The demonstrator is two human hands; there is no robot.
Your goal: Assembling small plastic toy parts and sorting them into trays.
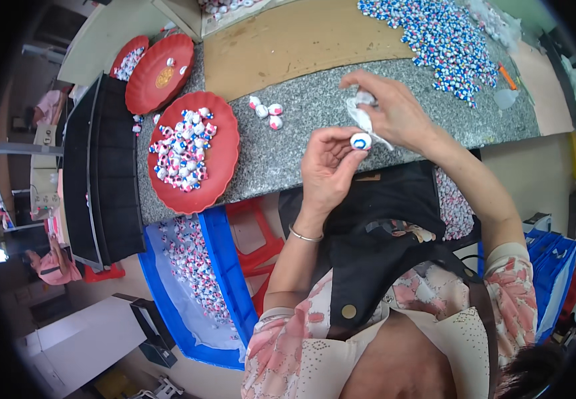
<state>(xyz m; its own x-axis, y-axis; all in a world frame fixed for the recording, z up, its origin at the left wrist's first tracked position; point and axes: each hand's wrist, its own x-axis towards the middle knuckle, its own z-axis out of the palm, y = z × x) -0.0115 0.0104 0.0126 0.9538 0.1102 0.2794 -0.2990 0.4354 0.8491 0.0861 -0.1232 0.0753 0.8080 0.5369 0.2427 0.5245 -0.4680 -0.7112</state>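
Observation:
Between the thumb and fingertips of my left hand (331,163) is a small round white piece with a blue ring (361,141) facing up. My right hand (401,113) is just beyond it, its thumb and fingers curled around a crumpled white cloth (362,120). One end of the cloth hangs close to the round piece; whether they touch I cannot tell. Several small white-and-pink pieces (274,109) lie together on the speckled grey tabletop (268,159), left of my hands. Further left, a red scalloped plate (228,149) holds a heap of white, pink and blue pieces (185,149).
Two more red plates (148,90) stand at the far left beside a black fabric-covered panel (111,173). A pile of blue-and-white pieces (434,43) covers the far right, near an orange tool (507,77). Below the table, a blue crate (224,266) contains more pieces.

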